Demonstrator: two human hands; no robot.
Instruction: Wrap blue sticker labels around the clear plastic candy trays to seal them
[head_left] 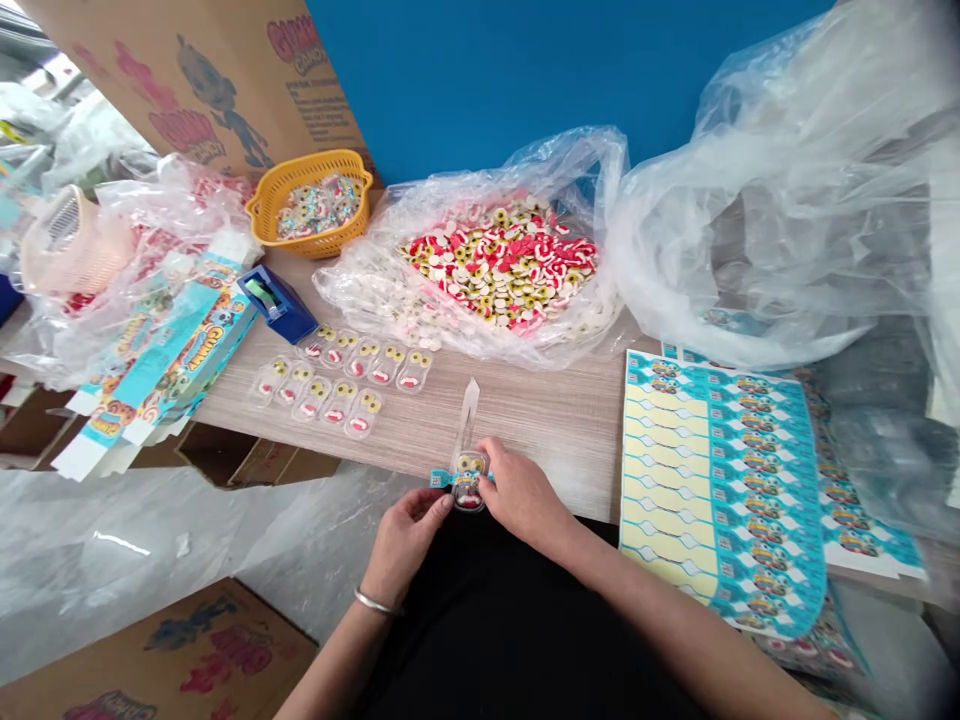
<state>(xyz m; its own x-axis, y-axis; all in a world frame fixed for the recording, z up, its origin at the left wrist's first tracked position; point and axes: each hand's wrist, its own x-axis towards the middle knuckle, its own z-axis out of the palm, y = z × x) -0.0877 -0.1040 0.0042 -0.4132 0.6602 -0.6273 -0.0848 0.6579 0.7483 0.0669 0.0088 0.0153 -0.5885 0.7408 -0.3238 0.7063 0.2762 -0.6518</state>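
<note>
At the table's front edge, a small clear candy pack with yellow gummy eyes and red-and-white gummy lips is held upright. Across its middle lies a blue printed label, one end sticking out to the left. My right hand is closed on the pack's right side. The thumb and fingers of my left hand pinch at its lower left, by the label; that contact is partly hidden. Just beyond the pack lies a narrow, pale, forked strip, its kind unclear. Filled clear packs lie in rows to the left.
A plastic bag of loose gummies sits behind. Label sheets lie right, below a large clear bag. Left are a blue tape dispenser, a yellow basket and flattened candy boxes. A carton stands behind.
</note>
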